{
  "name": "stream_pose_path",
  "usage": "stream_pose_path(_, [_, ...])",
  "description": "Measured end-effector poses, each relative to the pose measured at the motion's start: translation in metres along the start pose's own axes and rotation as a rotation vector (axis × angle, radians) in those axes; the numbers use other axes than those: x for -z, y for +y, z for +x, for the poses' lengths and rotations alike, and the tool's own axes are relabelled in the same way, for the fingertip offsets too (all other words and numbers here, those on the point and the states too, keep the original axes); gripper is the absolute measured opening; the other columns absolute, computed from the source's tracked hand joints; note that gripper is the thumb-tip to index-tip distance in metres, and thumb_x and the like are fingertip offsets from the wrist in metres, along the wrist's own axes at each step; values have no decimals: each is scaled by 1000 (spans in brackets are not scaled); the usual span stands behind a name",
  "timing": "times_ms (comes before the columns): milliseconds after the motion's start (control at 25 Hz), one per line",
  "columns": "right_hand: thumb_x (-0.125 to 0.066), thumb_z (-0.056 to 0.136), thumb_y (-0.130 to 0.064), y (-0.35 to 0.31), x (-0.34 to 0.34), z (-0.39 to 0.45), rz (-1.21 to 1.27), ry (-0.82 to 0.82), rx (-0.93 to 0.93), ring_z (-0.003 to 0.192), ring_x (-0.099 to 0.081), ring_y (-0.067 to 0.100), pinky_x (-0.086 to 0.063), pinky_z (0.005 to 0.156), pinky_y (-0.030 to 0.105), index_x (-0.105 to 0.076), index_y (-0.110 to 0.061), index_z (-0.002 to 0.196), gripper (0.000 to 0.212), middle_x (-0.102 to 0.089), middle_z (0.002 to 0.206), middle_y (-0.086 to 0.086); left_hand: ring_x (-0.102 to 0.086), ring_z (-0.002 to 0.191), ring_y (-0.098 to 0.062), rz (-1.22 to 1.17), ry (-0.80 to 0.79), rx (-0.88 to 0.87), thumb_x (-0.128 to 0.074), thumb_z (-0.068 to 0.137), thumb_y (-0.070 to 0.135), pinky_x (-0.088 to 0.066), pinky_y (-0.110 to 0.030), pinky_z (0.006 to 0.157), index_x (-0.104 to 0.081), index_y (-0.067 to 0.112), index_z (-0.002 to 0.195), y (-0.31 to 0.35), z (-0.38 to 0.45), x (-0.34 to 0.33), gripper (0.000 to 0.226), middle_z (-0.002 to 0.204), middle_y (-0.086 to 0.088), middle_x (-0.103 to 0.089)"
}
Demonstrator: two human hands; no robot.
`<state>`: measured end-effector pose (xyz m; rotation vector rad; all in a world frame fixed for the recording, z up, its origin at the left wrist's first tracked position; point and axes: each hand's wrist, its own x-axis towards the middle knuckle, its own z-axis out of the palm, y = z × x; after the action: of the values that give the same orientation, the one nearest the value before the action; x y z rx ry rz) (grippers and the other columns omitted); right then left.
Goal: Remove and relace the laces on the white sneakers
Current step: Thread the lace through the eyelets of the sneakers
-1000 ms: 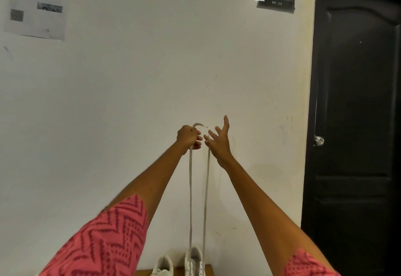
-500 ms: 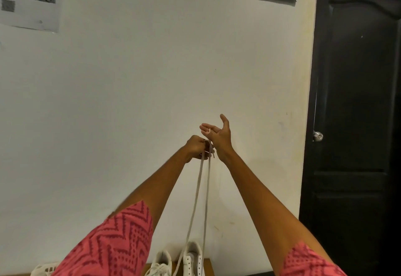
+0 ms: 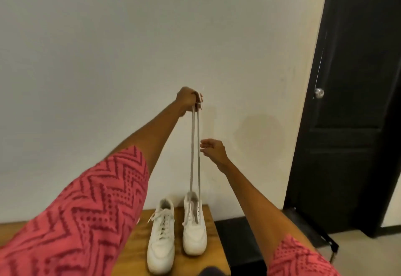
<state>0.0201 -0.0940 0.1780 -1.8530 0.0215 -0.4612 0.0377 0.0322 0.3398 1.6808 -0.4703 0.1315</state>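
Your left hand (image 3: 189, 99) grips both ends of the lace (image 3: 194, 152) high above the right sneaker (image 3: 194, 230) on the table (image 3: 138, 243). Your right hand (image 3: 213, 149) is loosely curled, holding nothing. Keep both strands even, then thread slowly.

We saw soft, even indoor light, moderately dim, source out of view. The wall (image 3: 108, 58) looked flat grey-white with a faint round shadow right of the right hand (image 3: 213, 150). The black door (image 3: 355, 102) lost detail in darkness; its knob (image 3: 319, 92) caught a small glare. Wide-angle bending tilted the door frame. The near sleeve (image 3: 76, 221) was soft, slightly blurred.
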Motion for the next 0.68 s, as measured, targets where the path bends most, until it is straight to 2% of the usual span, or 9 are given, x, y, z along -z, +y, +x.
stream_pose_path(120, [-55,87,4,86,-23,-26,-214,-5,-175,108,-62,29,-48,97,31,-66,2,111,27,-66,113,19,-53,50,-20,22,42,-3,-37,94,-4,-49,-28,50,-55,4,65,-13,5,1,35,64,-10,-55])
stream_pose_path(240, [-58,90,-7,147,-42,-47,-257,-64,-328,102,-62,23,-47,88,24,-67,0,106,20,-67,108,13,-52,42,-16,8,110,-8,-37,93,-6,-49,-25,46,-55,5,64,-21,17,2,36,62,-9,-55])
stream_pose_path(400, [-59,91,-23,183,-62,-49,-180,-12,-466,89,-63,15,-53,88,30,-64,-12,99,15,-65,98,4,-51,49,-20,-21,117,5,-35,93,-6,-49,-26,43,-54,4,67,-38,36,-4,34,64,-10,-52])
stream_pose_path(480, [-58,92,-27,191,-66,-43,-199,-1,-479,89,-61,13,-51,86,24,-61,-14,101,16,-62,97,-1,-50,51,-19,-25,112,13,-36,94,-4,-52,-25,43,-55,4,73,-48,42,-8,29,66,-9,-51])
stream_pose_path(560, [-60,91,-32,199,-65,-44,-219,13,-517,84,-61,12,-52,84,24,-61,-16,93,16,-62,91,-2,-49,53,-17,-17,126,7,-38,95,-3,-54,-23,44,-56,2,82,-53,48,-10,22,69,-8,-51])
stream_pose_path(680, [-55,93,-22,227,-64,-54,-291,32,-556,72,-54,8,-50,71,22,-52,-21,73,20,-55,78,-3,-49,56,-16,-10,161,-4,-39,95,-3,-54,-21,43,-56,2,87,-60,59,-9,19,72,-6,-50])
